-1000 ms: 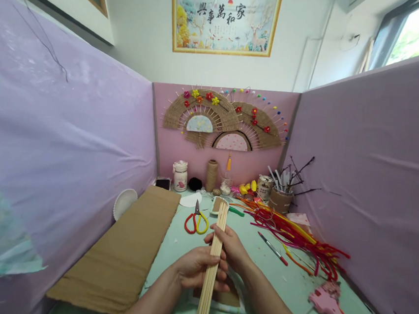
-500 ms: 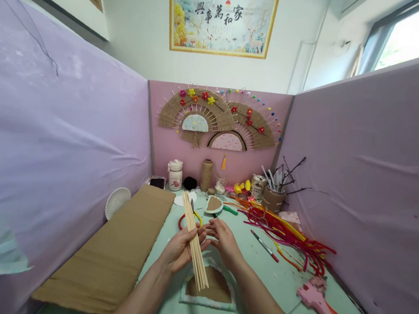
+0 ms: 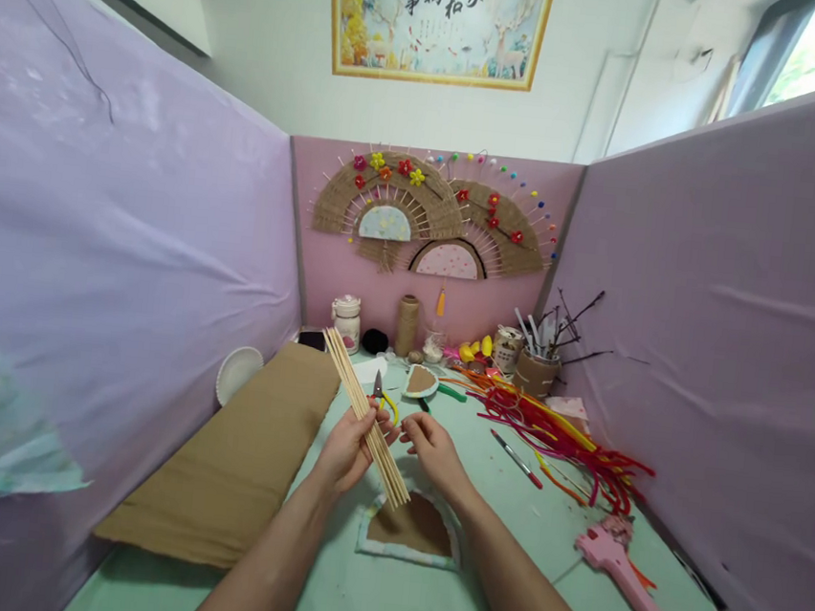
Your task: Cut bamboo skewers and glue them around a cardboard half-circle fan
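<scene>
My left hand (image 3: 342, 455) is closed around a bundle of thin wooden sticks (image 3: 349, 377), which slants from upper left to lower right. Just right of it, my right hand (image 3: 438, 451) has thumb and fingertips drawn together in a pinch; anything between them is too small to make out. Below both hands lies a half-round piece of brown cardboard (image 3: 423, 530) edged with pale patterned fabric. Scissors (image 3: 390, 406) with a yellow and red handle rest behind the sticks, partly hidden. Farther back is a smaller fabric-edged half-round piece (image 3: 421, 381).
A large cardboard sheet (image 3: 234, 462) covers the left side. On the right lie red and yellow fuzzy stems (image 3: 546, 429), a pen (image 3: 517, 459) and a pink glue gun (image 3: 640, 589). A twine spool (image 3: 406, 327) and jar (image 3: 346, 324) stand at the back, below decorated fans (image 3: 390, 189).
My right hand has drawn its fingers together into a pinch. The stick bundle has tilted further left at its top. The camera view has dipped slightly.
</scene>
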